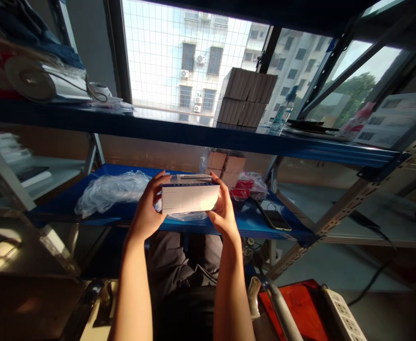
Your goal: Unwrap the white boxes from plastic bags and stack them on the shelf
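Observation:
Between my two hands is a stack of flat white boxes (190, 199), pressed together into one block with a dark blue stripe along its upper edge. My left hand (148, 206) grips the left end, thumb below and fingers above. At the opposite end my right hand (225, 206) holds it the same way. The block is raised over the front of the blue lower shelf (243, 218). Crumpled clear plastic bags (113, 192) lie left of my left hand. Behind my right hand stand brown cardboard boxes (234, 166), beside a red packet in clear plastic (245, 187).
A phone (277, 219) lies at the shelf's right front. The upper shelf's blue edge (179, 137) crosses above my hands, carrying stacked grey-brown boxes (245, 97) and white labelled boxes (395, 118). A power strip (344, 315) sits low right, near the chair's armrest (280, 308).

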A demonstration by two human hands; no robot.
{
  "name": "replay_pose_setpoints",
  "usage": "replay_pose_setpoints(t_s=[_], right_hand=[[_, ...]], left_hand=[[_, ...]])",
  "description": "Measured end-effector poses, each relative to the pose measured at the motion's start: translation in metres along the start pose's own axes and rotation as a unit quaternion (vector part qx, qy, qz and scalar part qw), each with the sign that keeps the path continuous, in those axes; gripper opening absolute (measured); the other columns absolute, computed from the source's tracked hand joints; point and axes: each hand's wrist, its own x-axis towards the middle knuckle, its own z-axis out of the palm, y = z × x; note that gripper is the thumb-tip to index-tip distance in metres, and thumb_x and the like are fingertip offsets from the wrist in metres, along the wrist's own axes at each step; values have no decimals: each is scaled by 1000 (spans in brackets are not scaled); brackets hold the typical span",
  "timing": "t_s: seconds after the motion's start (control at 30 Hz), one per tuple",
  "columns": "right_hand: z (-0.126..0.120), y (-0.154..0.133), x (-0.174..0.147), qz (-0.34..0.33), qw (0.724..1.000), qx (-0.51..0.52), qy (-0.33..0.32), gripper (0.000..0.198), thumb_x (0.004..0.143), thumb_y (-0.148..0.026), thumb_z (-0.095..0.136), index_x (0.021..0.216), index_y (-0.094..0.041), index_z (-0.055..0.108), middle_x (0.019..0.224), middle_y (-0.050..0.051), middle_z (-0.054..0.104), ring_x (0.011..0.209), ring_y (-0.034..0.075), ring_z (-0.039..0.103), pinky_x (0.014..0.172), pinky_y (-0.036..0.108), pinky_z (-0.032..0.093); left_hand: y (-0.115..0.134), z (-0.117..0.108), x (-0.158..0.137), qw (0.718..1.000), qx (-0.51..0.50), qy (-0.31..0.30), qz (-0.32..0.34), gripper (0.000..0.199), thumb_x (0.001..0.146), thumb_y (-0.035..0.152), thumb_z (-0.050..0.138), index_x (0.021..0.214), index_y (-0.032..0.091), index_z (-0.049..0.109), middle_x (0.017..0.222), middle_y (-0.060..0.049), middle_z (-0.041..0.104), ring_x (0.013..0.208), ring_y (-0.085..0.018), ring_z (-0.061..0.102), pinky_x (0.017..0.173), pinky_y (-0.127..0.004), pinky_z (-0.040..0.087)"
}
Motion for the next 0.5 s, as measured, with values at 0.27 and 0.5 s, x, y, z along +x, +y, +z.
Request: replay_pose_setpoints(t_s=[0.27, 0.5], right_hand=[[-7, 7, 2, 42, 998, 27, 49, 89, 77, -47, 82, 157, -25, 49, 165, 10, 49, 153, 31, 44, 125, 47, 38], [-7, 16, 5, 214, 972, -60, 81, 71, 86, -68, 70, 136, -18, 70, 99, 7, 80, 83, 24, 72, 70, 34, 57]], left_hand=[[-1, 6, 1, 988, -70, 5, -138, 97, 70, 33, 93, 157, 33, 48, 154, -12, 58, 118, -27, 71, 92, -36, 64], [9, 22, 7, 952, 43, 123, -276, 72, 85, 72, 72, 136, 21, 65, 88, -6, 79, 71, -23, 78, 70, -33, 62]])
